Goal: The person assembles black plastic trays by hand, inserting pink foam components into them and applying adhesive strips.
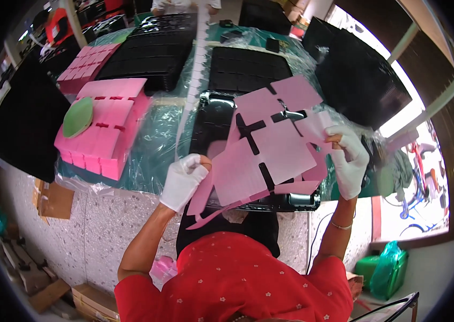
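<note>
Between my two white-gloved hands hangs a pink slotted foam sheet (283, 147), cut into joined panels with gaps that show black beneath. My left hand (185, 181) pinches its lower left edge with thumb and fingers. At the upper right, my right hand (349, 158) grips a folded flap of the same sheet. Under the sheet lies a glossy black plastic tray (211, 121), largely hidden by it, with its near edge along the table front. A second black tray (248, 64) lies just beyond.
On the left a stack of pink foam sheets (98, 145) bears a green oval piece (78, 118). Black trays are stacked behind (149, 53). Large black panels stand at the left (26, 121) and right (364, 78). Plastic film covers the green table (154, 145). Other people work at the far side.
</note>
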Available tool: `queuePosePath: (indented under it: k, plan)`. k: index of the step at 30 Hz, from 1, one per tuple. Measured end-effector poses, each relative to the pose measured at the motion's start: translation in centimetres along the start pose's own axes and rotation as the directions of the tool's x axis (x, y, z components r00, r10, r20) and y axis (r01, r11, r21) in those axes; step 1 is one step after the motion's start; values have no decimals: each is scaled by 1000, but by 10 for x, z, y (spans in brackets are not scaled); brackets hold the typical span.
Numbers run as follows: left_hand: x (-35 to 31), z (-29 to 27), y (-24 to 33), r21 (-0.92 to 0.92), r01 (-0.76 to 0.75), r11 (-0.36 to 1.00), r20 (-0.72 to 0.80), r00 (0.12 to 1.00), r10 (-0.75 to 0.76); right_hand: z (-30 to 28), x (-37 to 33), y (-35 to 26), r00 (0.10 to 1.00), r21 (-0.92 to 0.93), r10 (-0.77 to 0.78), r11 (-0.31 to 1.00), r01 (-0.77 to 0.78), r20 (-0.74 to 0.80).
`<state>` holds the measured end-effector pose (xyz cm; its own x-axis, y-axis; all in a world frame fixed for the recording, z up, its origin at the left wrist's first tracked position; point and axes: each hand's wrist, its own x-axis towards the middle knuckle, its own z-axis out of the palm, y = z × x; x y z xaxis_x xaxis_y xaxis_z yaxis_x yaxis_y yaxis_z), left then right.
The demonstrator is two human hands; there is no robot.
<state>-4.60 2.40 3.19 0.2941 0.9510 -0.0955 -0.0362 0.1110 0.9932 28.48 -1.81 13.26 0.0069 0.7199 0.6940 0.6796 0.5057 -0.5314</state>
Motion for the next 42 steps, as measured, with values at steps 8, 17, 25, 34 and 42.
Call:
queuePosePath:
  k: [8,17,25,34,42]
  plan:
    - [22,16,-30,322,-221,921,-290,902,318,8,-64,56,907,-39,420,907,-418,40]
    - [87,9,-18,535,-178,826,-250,900,356,33,-64,86,962,-184,271,944,-274,-41]
    - [118,6,-30,557,-125,821,-228,928,296,57,-66,107,954,-242,300,926,-289,9]
    - [123,11,-22,711,-139,689,-118,943,311,60,-64,107,964,-319,266,915,-248,13]
    - [133,13,-23,733,-152,663,-87,946,313,59,-62,102,960,-386,279,889,-245,33]
